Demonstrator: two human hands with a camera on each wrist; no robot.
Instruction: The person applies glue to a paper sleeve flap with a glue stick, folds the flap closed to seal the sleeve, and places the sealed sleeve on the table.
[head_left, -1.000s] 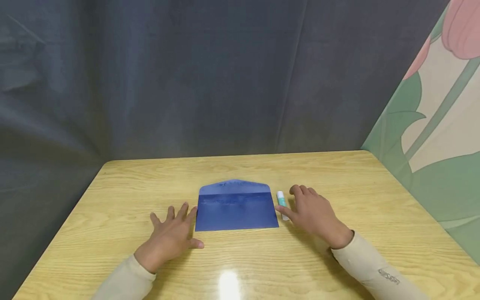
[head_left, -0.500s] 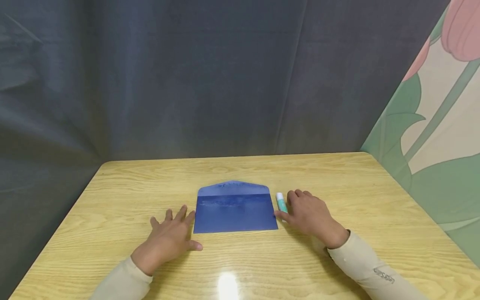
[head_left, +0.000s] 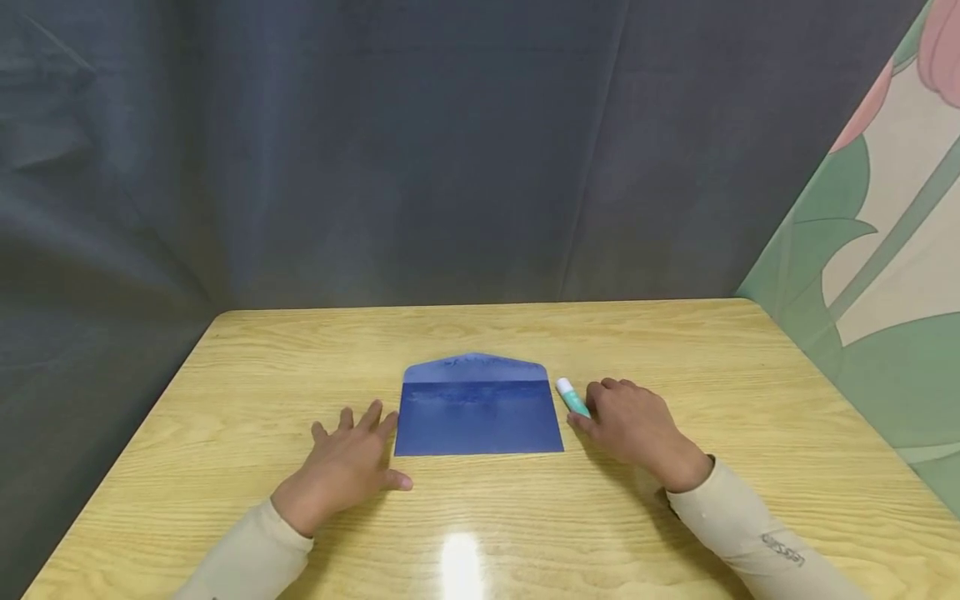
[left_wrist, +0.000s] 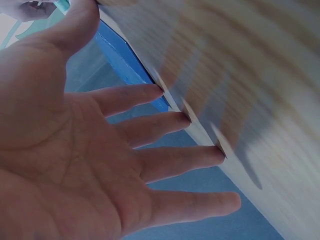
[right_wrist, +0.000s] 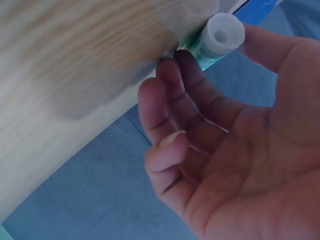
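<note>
A dark blue envelope (head_left: pixel 480 421) lies on the table with its pointed flap (head_left: pixel 474 367) folded out toward the back. To its right is a glue stick (head_left: pixel 573 398) with a white cap and turquoise label, tilted toward the upper left. My right hand (head_left: pixel 637 427) pinches the glue stick between thumb and curled fingers; in the right wrist view its white base (right_wrist: pixel 223 34) shows between them. My left hand (head_left: pixel 341 467) rests with spread fingers at the envelope's left edge. In the left wrist view the fingertips (left_wrist: pixel 212 156) are down at the tabletop.
The wooden table (head_left: pixel 300 358) has a light grain and a bright reflection near the front. Behind it hangs a dark curtain (head_left: pixel 420 150). A wall panel with flowers and leaves (head_left: pixel 885 275) runs along the right side.
My right fingers have closed on the glue stick, which has turned so its lower end points more to the right, away from the envelope. The left hand keeps its place; the head view shifted slightly.
</note>
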